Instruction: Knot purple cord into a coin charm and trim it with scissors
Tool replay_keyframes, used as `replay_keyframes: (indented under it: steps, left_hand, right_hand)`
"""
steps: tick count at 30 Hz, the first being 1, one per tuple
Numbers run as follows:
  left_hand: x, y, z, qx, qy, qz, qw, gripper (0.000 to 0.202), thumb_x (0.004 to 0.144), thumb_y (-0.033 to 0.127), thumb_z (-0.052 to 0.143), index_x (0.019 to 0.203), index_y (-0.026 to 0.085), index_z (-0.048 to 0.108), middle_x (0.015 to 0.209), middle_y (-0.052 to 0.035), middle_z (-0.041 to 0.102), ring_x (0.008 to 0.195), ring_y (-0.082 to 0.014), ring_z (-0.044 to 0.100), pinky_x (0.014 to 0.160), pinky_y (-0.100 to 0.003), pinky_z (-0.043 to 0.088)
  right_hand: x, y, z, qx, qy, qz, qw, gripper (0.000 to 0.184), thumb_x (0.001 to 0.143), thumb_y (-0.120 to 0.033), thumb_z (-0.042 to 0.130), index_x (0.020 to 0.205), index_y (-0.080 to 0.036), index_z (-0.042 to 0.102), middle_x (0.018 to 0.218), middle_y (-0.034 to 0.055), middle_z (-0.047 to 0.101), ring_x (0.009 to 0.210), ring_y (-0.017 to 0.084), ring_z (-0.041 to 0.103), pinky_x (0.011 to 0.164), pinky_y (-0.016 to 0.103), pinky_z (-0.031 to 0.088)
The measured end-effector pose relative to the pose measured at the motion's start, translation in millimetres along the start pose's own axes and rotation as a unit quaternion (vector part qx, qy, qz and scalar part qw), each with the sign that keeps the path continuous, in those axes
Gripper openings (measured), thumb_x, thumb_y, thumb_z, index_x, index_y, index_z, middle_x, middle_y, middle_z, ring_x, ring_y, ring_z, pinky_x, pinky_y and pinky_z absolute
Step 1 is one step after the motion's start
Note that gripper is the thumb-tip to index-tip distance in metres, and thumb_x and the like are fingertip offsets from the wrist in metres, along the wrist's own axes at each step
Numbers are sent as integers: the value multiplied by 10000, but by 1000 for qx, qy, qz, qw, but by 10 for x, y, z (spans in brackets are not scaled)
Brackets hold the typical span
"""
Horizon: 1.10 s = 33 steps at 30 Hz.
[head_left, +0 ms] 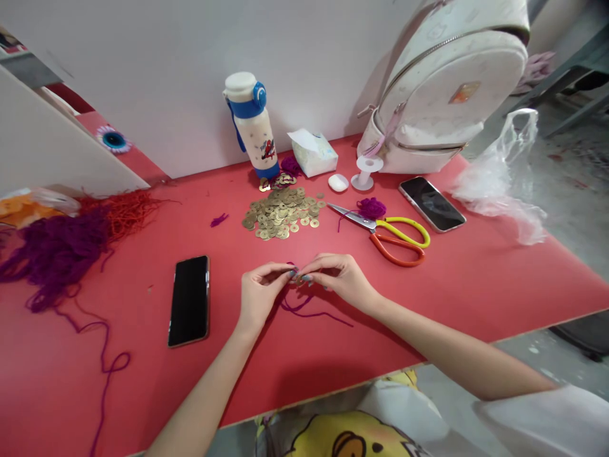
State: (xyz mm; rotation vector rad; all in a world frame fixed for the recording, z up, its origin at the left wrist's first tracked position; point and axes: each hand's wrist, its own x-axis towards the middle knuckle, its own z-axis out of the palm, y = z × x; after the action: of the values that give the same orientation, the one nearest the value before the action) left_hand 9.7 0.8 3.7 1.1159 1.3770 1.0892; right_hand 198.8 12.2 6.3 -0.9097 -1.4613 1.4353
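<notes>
My left hand point(261, 291) and my right hand point(340, 278) meet over the front middle of the red table. The left fingers pinch a purple yarn point(311, 314), whose loose ends curl on the table below. Between the right thumb and fingers is a brass-coloured holed coin point(299, 279), held against the yarn; whether the yarn passes through its hole is too small to tell. Just beyond both hands lies a pile of similar coins point(283, 212). To the right of the pile rest scissors point(399, 249) with one yellow and one orange handle, their blades apart from my hands.
A phone point(189, 301) lies left of my hands, another phone point(432, 203) at the right. Purple yarn point(61, 247) heaps at the left. Along the back stand a bottle point(252, 127), tissue pack point(314, 154), white spool point(366, 173) and backpack point(442, 95). A plastic bag point(507, 184) lies right.
</notes>
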Motion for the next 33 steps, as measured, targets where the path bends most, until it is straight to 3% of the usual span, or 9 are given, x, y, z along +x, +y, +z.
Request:
replay_keyframes:
  steps: [12, 25, 33]
  left_hand:
    - [-59, 67, 40, -6, -41, 16, 999, 80, 695, 234, 774, 750, 178, 785, 749, -43, 751, 680, -173, 709, 701, -267, 589]
    - [-57, 98, 40, -25, -44, 14, 999, 82, 688, 252, 781, 733, 183, 778, 730, -40, 739, 671, -175, 700, 693, -281, 596]
    - [-53, 62, 42, 1, -48, 21, 999, 68, 715, 239, 768, 744, 179, 782, 734, -42, 733, 688, -170, 691, 704, -265, 568]
  right_hand:
    - [20, 7, -6, -35, 32, 15, 999, 135, 854, -234, 659, 907, -191, 775, 816, 45, 718, 667, 127, 614, 551, 222, 455]
    - [28, 2, -7, -4, 24, 53, 998, 142, 848, -299, 660, 875, -172, 718, 775, 30, 696, 645, 120, 603, 545, 216, 439]
    - [41, -9, -16, 26, 3, 61, 998, 255, 867, -415, 657, 849, -161, 681, 758, 26, 669, 621, 107, 565, 547, 218, 431]
